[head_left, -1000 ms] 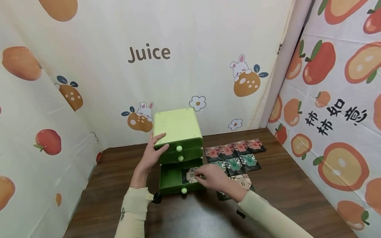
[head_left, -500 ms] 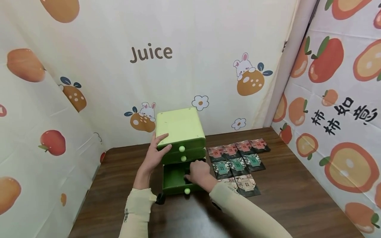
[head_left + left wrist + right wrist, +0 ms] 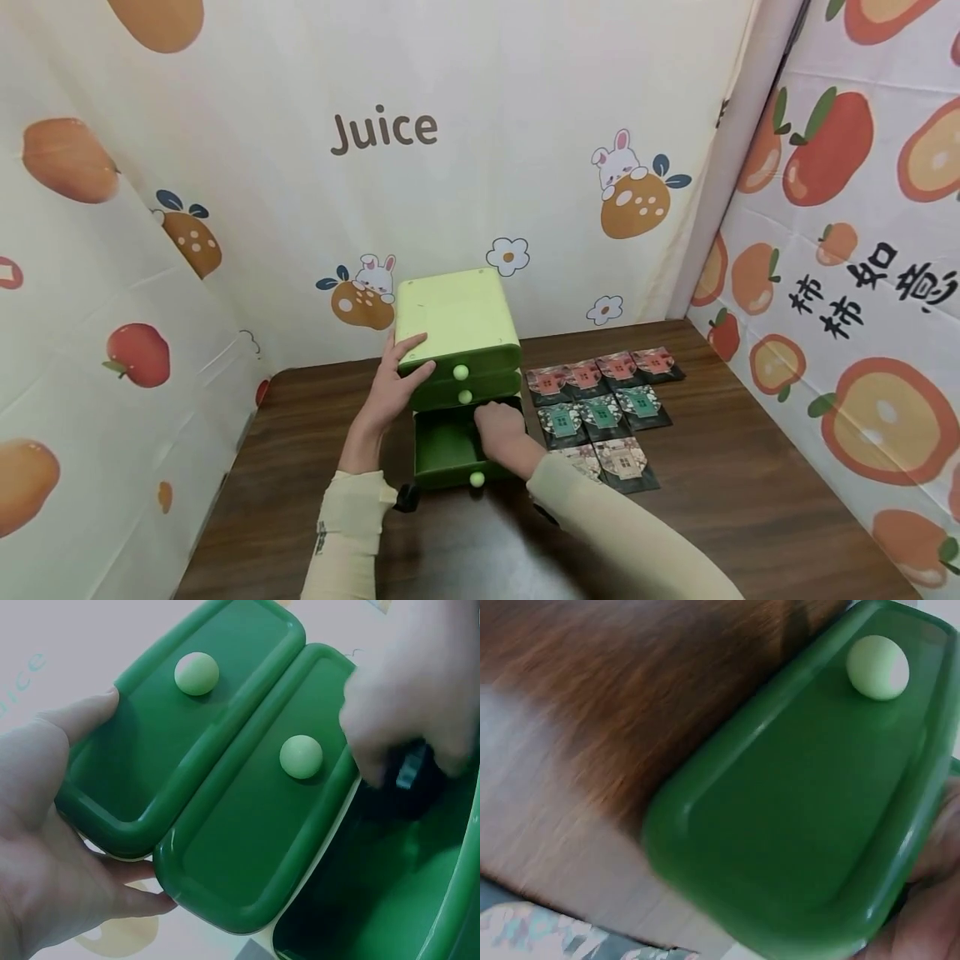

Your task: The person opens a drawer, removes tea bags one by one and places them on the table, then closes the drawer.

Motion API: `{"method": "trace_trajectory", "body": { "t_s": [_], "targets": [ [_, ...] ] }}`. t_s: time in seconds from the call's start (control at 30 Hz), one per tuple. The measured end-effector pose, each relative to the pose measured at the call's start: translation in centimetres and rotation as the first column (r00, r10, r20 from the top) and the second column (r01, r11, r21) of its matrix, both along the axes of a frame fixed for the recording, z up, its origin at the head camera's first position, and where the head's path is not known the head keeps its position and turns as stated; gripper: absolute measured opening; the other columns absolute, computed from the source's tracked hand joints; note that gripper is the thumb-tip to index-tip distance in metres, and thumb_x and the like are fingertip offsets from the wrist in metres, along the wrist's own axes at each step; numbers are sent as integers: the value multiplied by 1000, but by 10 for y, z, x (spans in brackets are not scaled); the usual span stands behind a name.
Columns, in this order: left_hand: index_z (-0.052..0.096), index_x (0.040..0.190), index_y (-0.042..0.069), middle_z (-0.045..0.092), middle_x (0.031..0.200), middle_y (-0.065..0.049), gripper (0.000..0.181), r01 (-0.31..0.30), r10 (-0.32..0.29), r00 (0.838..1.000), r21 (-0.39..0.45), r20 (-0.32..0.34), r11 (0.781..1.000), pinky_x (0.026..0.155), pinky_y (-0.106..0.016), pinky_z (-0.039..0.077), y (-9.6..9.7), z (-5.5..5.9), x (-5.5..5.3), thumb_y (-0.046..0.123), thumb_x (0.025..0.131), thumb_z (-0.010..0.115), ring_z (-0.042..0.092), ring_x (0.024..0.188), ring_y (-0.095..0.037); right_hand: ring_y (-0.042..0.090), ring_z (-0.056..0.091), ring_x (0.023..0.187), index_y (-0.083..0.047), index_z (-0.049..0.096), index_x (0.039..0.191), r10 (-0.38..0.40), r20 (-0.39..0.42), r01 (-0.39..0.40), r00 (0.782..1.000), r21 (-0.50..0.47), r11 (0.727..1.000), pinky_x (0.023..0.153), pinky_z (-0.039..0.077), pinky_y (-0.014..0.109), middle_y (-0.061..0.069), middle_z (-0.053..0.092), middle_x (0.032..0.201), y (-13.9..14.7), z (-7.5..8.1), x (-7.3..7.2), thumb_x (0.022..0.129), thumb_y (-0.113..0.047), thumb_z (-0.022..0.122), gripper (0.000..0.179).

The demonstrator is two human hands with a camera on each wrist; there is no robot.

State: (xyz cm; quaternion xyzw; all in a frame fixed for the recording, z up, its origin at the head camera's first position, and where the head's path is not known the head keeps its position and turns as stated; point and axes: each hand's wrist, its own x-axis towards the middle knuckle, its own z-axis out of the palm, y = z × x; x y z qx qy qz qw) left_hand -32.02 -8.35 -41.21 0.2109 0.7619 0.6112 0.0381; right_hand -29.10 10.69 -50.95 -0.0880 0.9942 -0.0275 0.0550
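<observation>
A small green drawer cabinet (image 3: 457,312) stands on the wooden table, its bottom drawer (image 3: 442,454) pulled out. My left hand (image 3: 384,396) rests on its left front corner, fingers fairly straight on the top and side, thumb at the top drawer's front. Down inside the right part of the bottom drawer is my right hand (image 3: 501,429), fingers curled. In the left wrist view it pinches a dark sachet (image 3: 407,771) with a pale patch, mostly hidden by the hand. The right wrist view shows the drawer's front (image 3: 795,810) with its round knob (image 3: 877,667).
To the cabinet's right lie flat sachets in rows: several red ones (image 3: 585,377), three green ones (image 3: 602,414) and two beige ones (image 3: 624,460), one partly behind the right sleeve. A fruit-print curtain (image 3: 487,192) hangs behind the table.
My right hand has moved from the drawer's right front edge, where it pinched a beige sachet, deeper into the drawer. My left hand has stayed on the cabinet. The view has shifted slightly.
</observation>
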Motion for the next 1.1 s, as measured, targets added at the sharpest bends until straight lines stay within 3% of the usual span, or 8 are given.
{"method": "trace_trajectory", "body": {
  "t_s": [0.17,0.3,0.37,0.47,0.6,0.8,1.1],
  "targets": [
    [42,147,7,-15,160,-12,53,2,-2,1000,-9,2,1000,109,-61,8,-1,0,2,17,98,60,-11,144,-31,16,47,48,-14,61,89,80,-72,-82,994,-26,996,43,37,31,2,48,61,14,13,15,90,-7,66,9],
    [42,146,6,-15,159,-11,53,-5,6,1000,-15,3,1000,109,-61,7,-3,0,4,17,98,60,-11,144,-32,14,46,48,-14,62,106,170,-151,-184,974,-89,979,41,35,30,-1,51,62,30,29,35,85,1,65,26],
    [42,146,6,-15,159,-12,53,-3,3,1000,-17,-3,1000,109,-61,7,-2,0,4,17,98,60,-12,144,-33,12,49,51,-15,63,111,228,-210,-255,951,-111,961,43,36,28,-3,57,67,44,36,47,81,5,64,36],
    [42,146,5,-15,159,-14,53,2,-2,1000,-14,-19,1000,109,-61,7,0,1,5,16,98,61,-11,144,-32,10,54,57,-16,66,115,311,-311,-361,898,-118,925,45,38,25,-3,67,82,74,46,68,81,6,61,41],
    [42,146,4,-15,159,-13,53,2,-3,1000,-8,-26,1000,109,-60,8,0,2,6,15,98,61,-11,144,-32,11,63,71,-15,69,115,360,-378,-425,853,-105,899,53,47,27,-2,71,99,123,51,92,87,4,59,35],
    [42,146,4,-15,159,-9,53,-10,10,1000,0,-22,1000,109,-59,8,-3,1,4,15,97,61,-11,144,-31,11,66,83,-16,71,110,306,-402,-383,863,-126,915,67,53,34,-5,71,97,188,43,111,87,0,63,29],
    [42,146,3,-14,160,-11,53,13,-13,999,7,-31,1000,109,-59,9,1,1,3,14,98,60,-10,144,-30,6,61,74,-15,71,112,241,-315,-305,918,-175,936,58,48,29,-5,70,98,257,32,135,83,3,68,35]
  ]
}}
